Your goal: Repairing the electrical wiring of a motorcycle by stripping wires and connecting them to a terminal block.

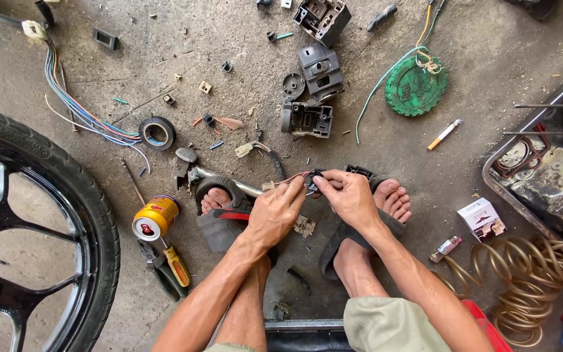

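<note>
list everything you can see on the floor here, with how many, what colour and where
connector: 1, black with wires, held between both hands
wheel: 1, black, left edge
wire bundle: 1, multicoloured, upper left
tape roll: 1, black, left of centre
can: 1, yellow, lying by the wheel
screwdriver: 1, orange handle, below the can
switch housings: about 4, grey-black, top centre
disc: 1, green, upper right
tray: 1, metal, right edge
box: 1, white, beside the tray
hose coil: 1, amber, lower right
feet: 2, in dark sandals, centre
left hand: on the connector's wires
right hand: gripping the connector
</note>
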